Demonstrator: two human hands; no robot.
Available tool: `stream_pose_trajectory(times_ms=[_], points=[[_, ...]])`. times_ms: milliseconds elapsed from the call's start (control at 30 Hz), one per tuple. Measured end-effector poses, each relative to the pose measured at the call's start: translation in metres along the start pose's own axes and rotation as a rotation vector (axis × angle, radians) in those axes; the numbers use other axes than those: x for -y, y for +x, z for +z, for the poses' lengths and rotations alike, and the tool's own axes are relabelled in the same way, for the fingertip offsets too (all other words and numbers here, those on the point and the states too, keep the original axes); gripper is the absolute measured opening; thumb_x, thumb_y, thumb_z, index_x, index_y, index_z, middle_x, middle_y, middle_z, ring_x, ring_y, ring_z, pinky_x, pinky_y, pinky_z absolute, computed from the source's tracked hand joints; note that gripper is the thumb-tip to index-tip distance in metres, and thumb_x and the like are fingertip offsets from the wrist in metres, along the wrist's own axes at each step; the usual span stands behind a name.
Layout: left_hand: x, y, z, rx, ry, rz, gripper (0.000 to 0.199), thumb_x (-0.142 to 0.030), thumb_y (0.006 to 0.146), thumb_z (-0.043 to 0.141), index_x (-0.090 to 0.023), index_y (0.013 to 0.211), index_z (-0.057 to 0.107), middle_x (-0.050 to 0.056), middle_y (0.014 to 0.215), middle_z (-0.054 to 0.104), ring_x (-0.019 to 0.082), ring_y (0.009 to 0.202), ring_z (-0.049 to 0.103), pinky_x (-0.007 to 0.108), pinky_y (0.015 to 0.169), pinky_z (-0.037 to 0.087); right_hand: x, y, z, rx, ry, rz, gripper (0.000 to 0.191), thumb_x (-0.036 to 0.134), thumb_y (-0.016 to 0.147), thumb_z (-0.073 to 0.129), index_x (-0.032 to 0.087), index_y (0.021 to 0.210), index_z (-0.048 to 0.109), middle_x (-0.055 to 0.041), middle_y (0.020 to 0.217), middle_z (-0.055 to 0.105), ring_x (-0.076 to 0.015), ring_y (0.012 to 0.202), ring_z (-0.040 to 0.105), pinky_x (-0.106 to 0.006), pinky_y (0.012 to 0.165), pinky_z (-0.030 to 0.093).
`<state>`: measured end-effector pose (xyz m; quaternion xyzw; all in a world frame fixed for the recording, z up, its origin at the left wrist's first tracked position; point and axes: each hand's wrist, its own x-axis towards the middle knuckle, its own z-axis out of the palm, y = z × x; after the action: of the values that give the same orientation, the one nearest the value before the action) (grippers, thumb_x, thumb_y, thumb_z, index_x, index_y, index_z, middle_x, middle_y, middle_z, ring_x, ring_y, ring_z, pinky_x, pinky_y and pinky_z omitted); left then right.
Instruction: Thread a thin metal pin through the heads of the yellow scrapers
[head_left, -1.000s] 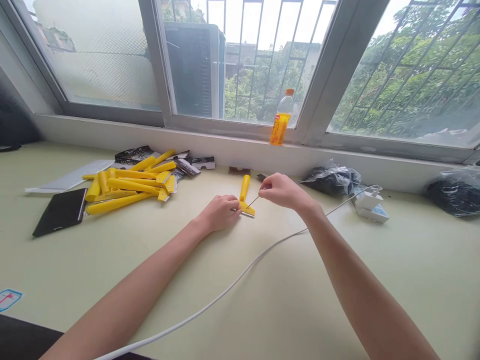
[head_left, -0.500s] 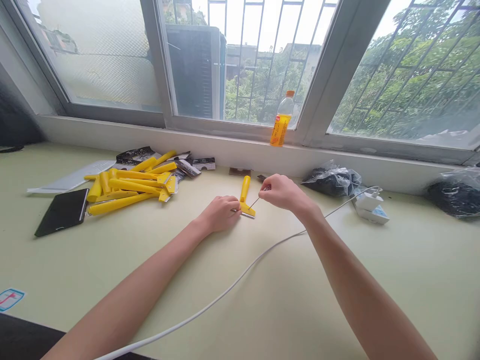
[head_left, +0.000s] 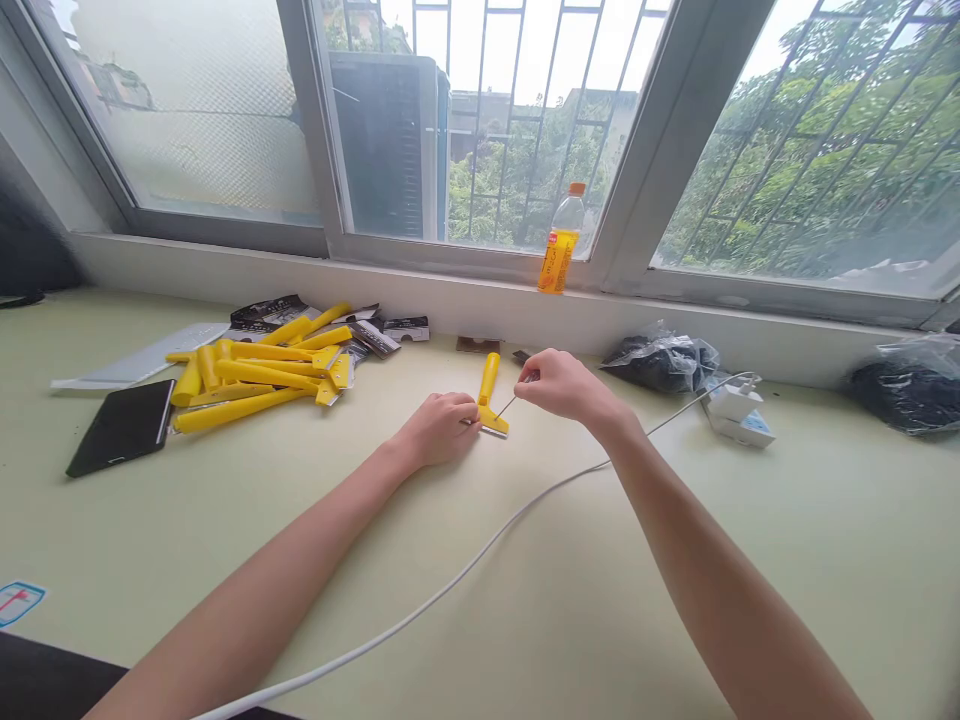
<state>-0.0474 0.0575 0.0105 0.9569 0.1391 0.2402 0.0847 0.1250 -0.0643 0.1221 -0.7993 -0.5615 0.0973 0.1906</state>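
steadying a yellow scraper (head_left: 488, 384) on the table (head_left: 570, 600), the left hand (head_left: 444, 427) is pinching its head's end while the right hand (head_left: 556, 383), pinching a thin-shafted driver (head_left: 505, 408), is apparently screwing, next probably needing steady tip contact.

Yellow scraper (head_left: 488, 388) lies handle-away; thin tool (head_left: 507, 407) slants onto it.

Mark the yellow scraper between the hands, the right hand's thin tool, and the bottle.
Yellow scraper (head_left: 489, 381): head view, on its handle.
Thin tool (head_left: 506, 408): head view, on its shaft.
Bottle (head_left: 560, 249): head view, on its label.
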Motion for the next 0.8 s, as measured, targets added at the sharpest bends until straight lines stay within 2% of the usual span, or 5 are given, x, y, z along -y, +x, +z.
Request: stream_pose_trajectory(times_ms=[400,533,667,800], points=[[0.0,0.0,0.0,-0.005,-0.019,0.001,0.017,-0.021,0.091,0.053,-0.021,0.078,0.064,0.006,0.096,0.071,0.02,0.083,0.064,0.033,0.077,0.045,0.003,0.0,0.001,0.01,-0.03,-0.004,0.008,0.02,0.078,0.059,0.02,0.071,0.062,-0.0032,0.074,0.064,-0.0145,0.065,0.053,-0.026,0.054,0.031],[0.001,0.001,0.001,-0.014,-0.023,0.0,0.021,-0.021,0.093,0.051,-0.021,0.075,0.062,0.005,0.088,0.069,0.019,0.079,0.061,0.032,0.078,0.045,0.003,0.0,0.005,0.016,-0.084,-0.09,0.013,0.016,0.081,0.056,0.02,0.068,0.056,-0.0031,0.074,0.062,-0.0136,0.062,0.051,-0.027,0.053,0.027],[0.002,0.001,0.0,-0.026,-0.052,-0.008,0.023,-0.022,0.093,0.05,-0.021,0.072,0.058,0.004,0.083,0.068,0.018,0.077,0.059,0.03,0.077,0.044,0.005,0.003,0.016,-0.022,-0.182,-0.187,0.024,0.019,0.088,0.051,0.02,0.066,0.043,-0.004,0.072,0.059,-0.0142,0.061,0.048,-0.028,0.053,0.025],[0.001,0.0,-0.002,-0.02,-0.151,-0.065,0.027,-0.027,0.095,0.047,-0.021,0.072,0.059,0.004,0.08,0.067,0.018,0.076,0.059,0.03,0.078,0.046,0.013,0.006,0.031,-0.063,-0.227,-0.246,0.021,0.024,0.096,0.044,0.021,0.075,0.045,-0.0054,0.075,0.061,-0.0162,0.064,0.051,-0.028,0.054,0.025]])
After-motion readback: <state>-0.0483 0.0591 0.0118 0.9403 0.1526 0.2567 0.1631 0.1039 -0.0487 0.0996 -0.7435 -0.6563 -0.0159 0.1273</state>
